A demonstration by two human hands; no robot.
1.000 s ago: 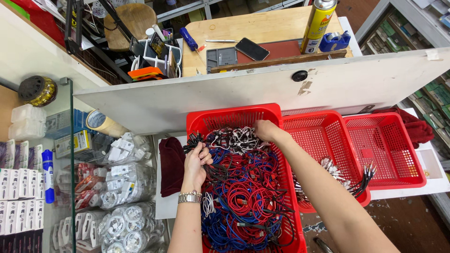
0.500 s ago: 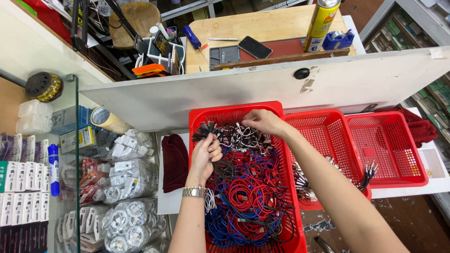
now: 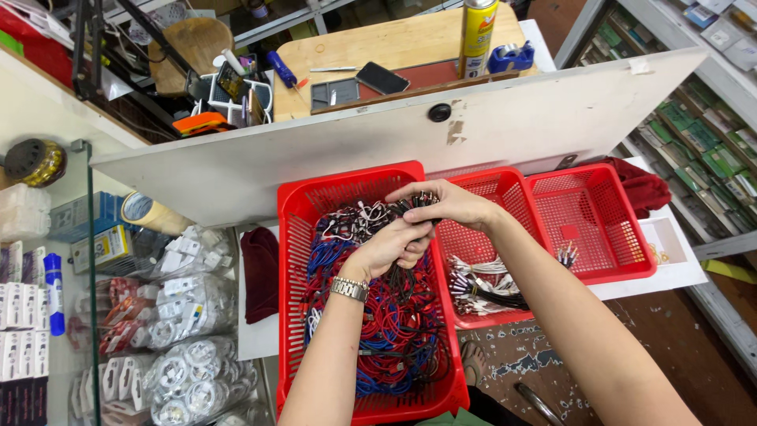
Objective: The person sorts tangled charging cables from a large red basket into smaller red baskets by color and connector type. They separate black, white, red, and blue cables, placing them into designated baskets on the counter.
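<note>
A large red plastic basket (image 3: 293, 260) holds a tangle of red, blue, black and white cables (image 3: 394, 331). Over its far right part my left hand (image 3: 388, 248), with a metal watch at the wrist, grips a bunch of black cables (image 3: 400, 280) that hangs down into the basket. My right hand (image 3: 445, 205) meets it from the right and pinches the top ends of the same bunch. To the right, a smaller red basket (image 3: 505, 185) has a few bundled cables (image 3: 481, 288) lying in it.
A third red basket (image 3: 607, 237) sits furthest right. A white board (image 3: 339, 150) leans behind the baskets, with a wooden table (image 3: 410, 43) of tools, a phone and a spray can beyond. Bagged cables (image 3: 181, 315) and small boxes fill a glass case at left.
Both hands have come together over the big basket. My left hand has lifted a bunch of black cables up to the right, and my right hand now holds its top.
</note>
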